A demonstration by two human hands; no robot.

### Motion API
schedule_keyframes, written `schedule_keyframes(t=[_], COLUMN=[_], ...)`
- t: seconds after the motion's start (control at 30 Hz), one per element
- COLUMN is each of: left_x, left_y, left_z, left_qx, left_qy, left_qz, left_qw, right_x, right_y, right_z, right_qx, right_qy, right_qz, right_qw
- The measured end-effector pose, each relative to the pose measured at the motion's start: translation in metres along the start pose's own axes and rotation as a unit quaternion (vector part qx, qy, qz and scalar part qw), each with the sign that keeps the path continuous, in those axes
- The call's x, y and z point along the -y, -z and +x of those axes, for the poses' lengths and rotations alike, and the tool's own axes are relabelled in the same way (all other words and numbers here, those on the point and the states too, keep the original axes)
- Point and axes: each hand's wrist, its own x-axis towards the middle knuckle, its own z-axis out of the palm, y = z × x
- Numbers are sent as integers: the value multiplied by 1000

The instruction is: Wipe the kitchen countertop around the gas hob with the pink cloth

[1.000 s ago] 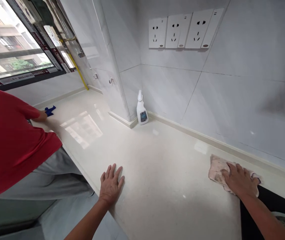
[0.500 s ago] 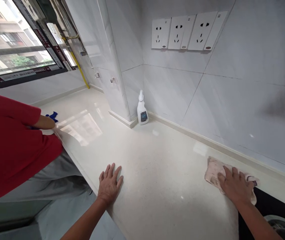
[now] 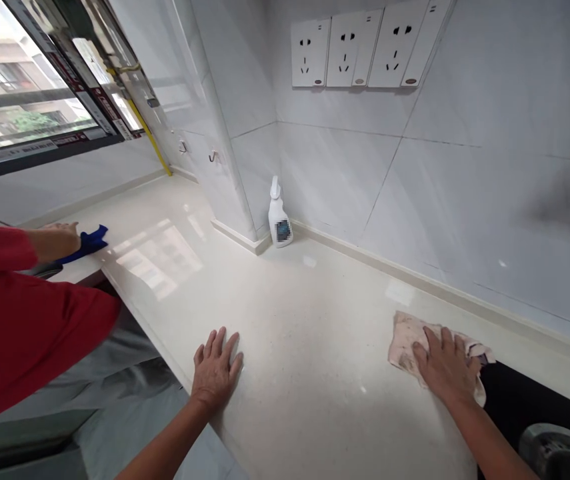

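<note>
My left hand (image 3: 215,368) rests on the pale countertop (image 3: 309,373) near its front edge, fingers spread and nothing in it. Over on the right, my right hand (image 3: 447,367) presses a stained pinkish cleaning cloth (image 3: 405,337) against the counter, holding it under the palm and slightly bent fingers. Part of the cloth is hidden beneath that hand. It lies by the corner of a black cooktop (image 3: 509,393). A white spray bottle (image 3: 279,223) stands upright in the wall corner, beyond both hands.
At the left, a person in a red shirt (image 3: 39,327) leans over the counter, one hand (image 3: 62,240) on a blue cloth (image 3: 87,245). Wall sockets (image 3: 349,53) sit above the counter. A tiled pillar (image 3: 215,133) juts out beside the bottle; a window (image 3: 19,87) is beyond.
My right hand and the cloth have shifted slightly left along the counter. The other person's arm has swung left, showing more of the blue cloth. My left hand stays in place; the view has turned slightly.
</note>
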Motion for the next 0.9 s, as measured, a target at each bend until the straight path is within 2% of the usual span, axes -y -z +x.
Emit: schedule_keyframes(t=[0.17,0.27,0.37,0.5,0.6,0.67,0.73,0.83,0.9], left_x=[0,1,1,0,0,0,0,0,0], left_y=[-1,-3,-4,-4,-3,-3,-3,-1,0], left_z=[-1,-2,-3,-5,-6,-7,-7,-6,-5], left_qx=[-11,-22,-33,-37,-38,-37,-33,-18,-9], left_qy=[-4,-10,-18,-22,-22,-22,-21,-17,-11], left_qz=[-11,-17,-23,-20,-20,-21,-19,-13,-14], left_qw=[1000,1000,999,999,999,999,999,1000,1000], right_x=[53,103,166,252,301,318,320,303,282], right_y=[10,12,16,19,16,15,13,11,10], right_z=[30,44,48,28,-13,-49,-85,-119,-122], right_qx=[11,14,16,15,25,39,52,62,64], right_qy=[7,43,95,194,285,351,414,480,495], right_qz=[2,0,4,20,40,54,69,88,93], right_qw=[1000,999,995,981,957,934,906,870,862])
